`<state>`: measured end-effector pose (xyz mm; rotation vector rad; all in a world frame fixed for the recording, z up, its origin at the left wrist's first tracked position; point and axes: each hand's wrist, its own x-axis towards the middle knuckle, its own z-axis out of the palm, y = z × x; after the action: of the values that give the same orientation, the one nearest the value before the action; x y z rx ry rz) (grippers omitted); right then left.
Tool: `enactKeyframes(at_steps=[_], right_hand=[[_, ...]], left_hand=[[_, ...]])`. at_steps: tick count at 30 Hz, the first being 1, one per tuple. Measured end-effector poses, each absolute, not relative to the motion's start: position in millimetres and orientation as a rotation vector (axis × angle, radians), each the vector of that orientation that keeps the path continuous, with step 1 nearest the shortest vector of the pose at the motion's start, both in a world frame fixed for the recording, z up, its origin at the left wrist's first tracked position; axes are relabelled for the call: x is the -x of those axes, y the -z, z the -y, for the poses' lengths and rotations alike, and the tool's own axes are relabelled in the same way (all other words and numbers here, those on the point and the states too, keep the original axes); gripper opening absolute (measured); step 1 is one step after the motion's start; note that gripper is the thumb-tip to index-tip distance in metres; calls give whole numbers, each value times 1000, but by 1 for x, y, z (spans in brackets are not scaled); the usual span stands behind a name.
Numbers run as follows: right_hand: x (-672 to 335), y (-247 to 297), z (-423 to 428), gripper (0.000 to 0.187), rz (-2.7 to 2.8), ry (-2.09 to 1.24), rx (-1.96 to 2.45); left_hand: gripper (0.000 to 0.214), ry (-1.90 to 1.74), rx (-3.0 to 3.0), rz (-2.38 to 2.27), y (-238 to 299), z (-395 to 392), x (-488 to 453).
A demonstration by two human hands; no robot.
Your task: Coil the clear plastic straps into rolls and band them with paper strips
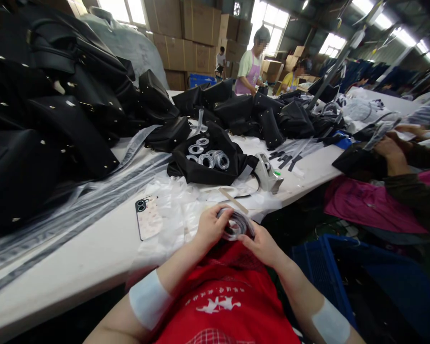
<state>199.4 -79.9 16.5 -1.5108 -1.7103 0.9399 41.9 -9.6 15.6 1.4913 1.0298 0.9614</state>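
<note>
Leftward, a phone (149, 217) lies at nine o'clock from a coiled strap (242, 220); similar coils (217, 157) rest on black material (208, 177) at eleven. The left hand (211, 224) and right hand (263, 243) grasp the strap between them; at four stands a blue crate (331, 258).

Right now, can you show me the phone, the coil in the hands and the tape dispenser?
Phone (151, 220): head view, on the middle of its patterned back.
Coil (242, 222): head view, on the right side of its wound band.
Tape dispenser (266, 177): head view, on its pale body.
</note>
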Motion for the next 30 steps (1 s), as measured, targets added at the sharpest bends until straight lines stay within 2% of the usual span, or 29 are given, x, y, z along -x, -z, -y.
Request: enactKeyframes(at_steps=[3, 6, 8, 11, 15, 21, 27, 30], right_hand=[[-189, -4, 82, 37, 1508, -949, 1473], [-202, -17, 78, 35, 1526, -928, 1509], [-222, -36, 74, 35, 1734, -1061, 1493], [-247, -55, 69, 31, 2107, -1472, 1377], [-243, -38, 76, 24, 2209, -1709, 1266], [-224, -2, 105, 31, 2100, -1711, 1331], [-218, -9, 109, 31, 2127, -1679, 1307], [-224, -14, 91, 28, 1998, -1509, 1414]], left_hand=[[47, -1122, -1216, -1118, -4, 16, -53], [51, -1112, -1247, -1140, 5, 26, -51], [50, -939, -1432, -1047, 5, 34, -43], [41, -601, -1738, -773, 1, 46, -30], [45, -330, -1952, -683, 6, 70, -25], [31, -342, -1855, -677, 18, 77, -14], [31, -361, -1605, -583, 10, 67, -10], [33, -393, -1565, -640, 12, 71, -13]])
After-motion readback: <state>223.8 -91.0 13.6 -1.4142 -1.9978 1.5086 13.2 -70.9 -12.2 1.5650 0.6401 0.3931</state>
